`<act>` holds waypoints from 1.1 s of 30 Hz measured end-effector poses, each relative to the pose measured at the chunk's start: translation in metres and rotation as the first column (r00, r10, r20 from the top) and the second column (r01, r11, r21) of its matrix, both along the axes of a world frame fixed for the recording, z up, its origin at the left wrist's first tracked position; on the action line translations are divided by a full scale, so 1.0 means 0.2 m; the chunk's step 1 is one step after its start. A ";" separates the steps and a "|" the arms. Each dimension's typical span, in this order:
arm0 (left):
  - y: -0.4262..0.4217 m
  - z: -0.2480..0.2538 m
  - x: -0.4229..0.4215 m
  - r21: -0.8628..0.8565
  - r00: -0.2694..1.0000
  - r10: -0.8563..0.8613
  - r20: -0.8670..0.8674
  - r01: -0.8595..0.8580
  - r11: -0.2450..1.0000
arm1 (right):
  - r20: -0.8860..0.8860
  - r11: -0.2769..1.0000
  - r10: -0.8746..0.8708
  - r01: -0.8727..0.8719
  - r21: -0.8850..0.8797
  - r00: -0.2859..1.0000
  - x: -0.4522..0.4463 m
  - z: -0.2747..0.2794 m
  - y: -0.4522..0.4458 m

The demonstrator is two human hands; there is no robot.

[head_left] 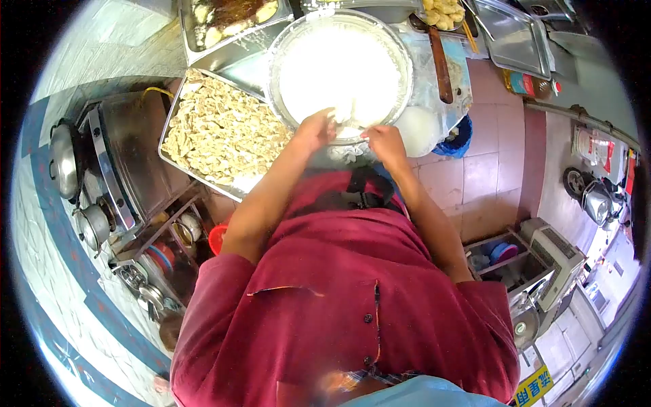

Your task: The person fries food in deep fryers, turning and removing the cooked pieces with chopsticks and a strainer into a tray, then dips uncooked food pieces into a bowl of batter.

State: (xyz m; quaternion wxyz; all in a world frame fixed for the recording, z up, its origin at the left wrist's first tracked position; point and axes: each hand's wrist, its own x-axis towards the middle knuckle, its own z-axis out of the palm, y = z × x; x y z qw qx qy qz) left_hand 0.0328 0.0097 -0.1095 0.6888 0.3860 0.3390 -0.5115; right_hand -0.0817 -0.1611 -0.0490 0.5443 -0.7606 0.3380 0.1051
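A large round basin (271, 81) stands in front of me, its white contents washed out by glare. Over its near edge, my left hand (317, 130) has its fingers curled together at the left. My right hand (386, 142) is at the rim on the other side, with thumb and fingers pinched together. Something pale, blurred by the bright light, lies between the two hands; what either hand holds cannot be made out. To the left, a metal tray (171, 122) is spread with many small pale beige pieces (220, 129).
Behind the tray is a metal pan (274, 27) of food in dark liquid. A wooden-handled utensil (441, 68), chopsticks (469, 37) and yellowish food pieces (444, 12) are at the back right. A blue-lined bin (461, 139) stands on the tiled floor. Pots (66, 159) are at far left.
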 end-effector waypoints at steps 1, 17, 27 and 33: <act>0.01 0.01 0.00 -0.040 1.000 -0.008 0.005 0.008 0.999 | -0.014 0.986 -0.075 0.076 0.151 0.997 0.03 0.01 -0.01; 0.12 0.24 0.20 -0.075 0.989 0.140 0.037 -0.137 0.988 | -0.056 0.697 -0.381 0.326 0.638 0.923 0.19 -0.01 -0.22; 0.32 0.52 1.38 0.330 0.638 -0.115 0.761 -0.229 0.916 | -0.136 0.853 -0.267 0.300 0.427 0.954 -0.06 -0.03 -0.17; 0.18 0.44 1.60 0.729 0.257 -0.682 0.684 -0.214 0.650 | -0.086 0.876 -0.305 0.315 0.366 0.948 -0.06 0.01 -0.15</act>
